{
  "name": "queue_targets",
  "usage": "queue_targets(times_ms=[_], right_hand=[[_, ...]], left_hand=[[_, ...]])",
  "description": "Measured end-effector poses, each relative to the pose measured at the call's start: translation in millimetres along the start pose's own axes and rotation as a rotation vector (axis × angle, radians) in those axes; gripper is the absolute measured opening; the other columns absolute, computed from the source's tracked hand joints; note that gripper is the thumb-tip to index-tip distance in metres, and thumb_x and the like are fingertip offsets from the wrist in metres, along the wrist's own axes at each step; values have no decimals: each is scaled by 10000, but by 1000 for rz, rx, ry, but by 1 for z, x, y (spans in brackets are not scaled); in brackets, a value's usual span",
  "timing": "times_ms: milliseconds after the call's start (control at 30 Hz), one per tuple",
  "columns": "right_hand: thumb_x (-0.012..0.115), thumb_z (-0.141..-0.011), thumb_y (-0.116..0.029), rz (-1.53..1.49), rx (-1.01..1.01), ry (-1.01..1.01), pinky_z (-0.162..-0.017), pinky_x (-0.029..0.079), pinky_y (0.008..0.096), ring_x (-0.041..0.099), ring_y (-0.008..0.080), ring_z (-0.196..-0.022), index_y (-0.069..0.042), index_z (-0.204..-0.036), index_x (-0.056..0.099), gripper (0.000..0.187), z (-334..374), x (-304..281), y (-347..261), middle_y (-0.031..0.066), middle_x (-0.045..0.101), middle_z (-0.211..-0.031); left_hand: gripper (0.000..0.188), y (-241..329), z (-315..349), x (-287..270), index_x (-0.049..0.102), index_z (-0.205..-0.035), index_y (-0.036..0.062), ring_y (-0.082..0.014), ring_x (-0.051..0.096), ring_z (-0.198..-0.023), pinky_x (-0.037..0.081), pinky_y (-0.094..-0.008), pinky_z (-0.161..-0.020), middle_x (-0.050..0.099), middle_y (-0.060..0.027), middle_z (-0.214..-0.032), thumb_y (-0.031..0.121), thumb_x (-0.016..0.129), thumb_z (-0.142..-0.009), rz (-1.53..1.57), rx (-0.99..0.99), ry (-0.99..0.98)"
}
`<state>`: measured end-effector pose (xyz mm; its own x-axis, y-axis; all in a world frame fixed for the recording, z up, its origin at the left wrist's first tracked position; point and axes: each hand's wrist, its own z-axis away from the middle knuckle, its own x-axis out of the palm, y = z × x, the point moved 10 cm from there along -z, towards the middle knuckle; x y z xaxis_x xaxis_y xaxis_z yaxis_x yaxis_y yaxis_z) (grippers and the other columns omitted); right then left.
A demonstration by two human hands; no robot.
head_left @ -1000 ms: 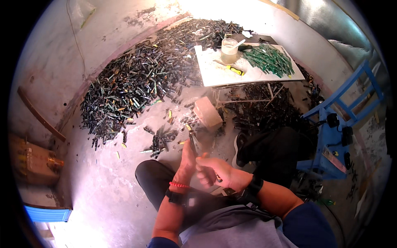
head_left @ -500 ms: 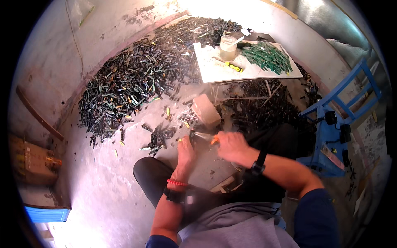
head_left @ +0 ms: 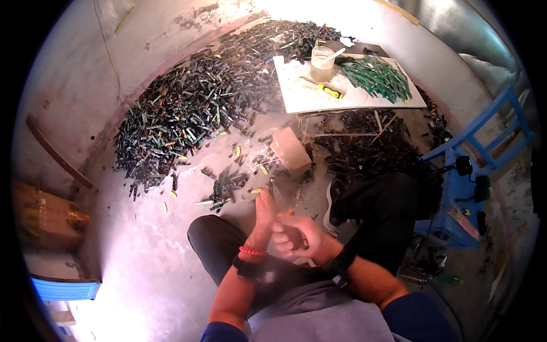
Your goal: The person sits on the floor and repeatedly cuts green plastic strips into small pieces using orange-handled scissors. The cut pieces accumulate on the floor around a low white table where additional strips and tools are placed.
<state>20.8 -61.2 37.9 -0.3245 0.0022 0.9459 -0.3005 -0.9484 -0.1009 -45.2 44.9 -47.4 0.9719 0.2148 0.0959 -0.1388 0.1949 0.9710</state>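
Observation:
My right hand [head_left: 299,235] is closed around the orange handle of a metal tool [head_left: 289,213]; motion blur hides its exact kind. Close beside it on the left, my left hand [head_left: 264,219] points away from me with its fingers pressed together. Whatever sits at those fingertips is too small and blurred to name. A yellow strip [head_left: 256,191] shows just left of the fingertips, apparently on the floor. Beyond my hands, a tan block [head_left: 292,151] rests on the floor, with a small heap of dark strips [head_left: 225,187] to the left.
A large pile of dark strips [head_left: 188,108] lies along the left wall. The white-topped table [head_left: 296,97] carries a jar [head_left: 322,65], a yellow-handled tool [head_left: 330,91] and green strips [head_left: 376,78]. More dark pieces [head_left: 370,148] lie beneath. A blue chair [head_left: 456,199] stands right.
My right hand has drawn back toward me and left, turning, with the orange-handled tool in it. My left hand stays near the same spot. The view has shifted slightly.

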Motion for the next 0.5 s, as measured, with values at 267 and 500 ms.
queue_targets(times_ms=[267,500], right_hand=[[595,-819,-311,1791,-296,843,-608,488,358,624,259,-657,-69,-978,600,290,33,-52,-113,124,614,-670],[596,-758,-188,2315,-51,902,-642,493,449,619,369,-704,-26,-829,578,178,56,-12,-151,203,593,-683]], left_hand=[[378,8,-3,2,557,-903,-32,-346,565,-604,451,-440,-618,570,-175,-670,292,361,-908,-631,93,41],[474,-11,-11,1,555,-767,-63,-376,598,-690,447,-453,-645,589,-249,-708,346,360,-906,-462,-27,31]])
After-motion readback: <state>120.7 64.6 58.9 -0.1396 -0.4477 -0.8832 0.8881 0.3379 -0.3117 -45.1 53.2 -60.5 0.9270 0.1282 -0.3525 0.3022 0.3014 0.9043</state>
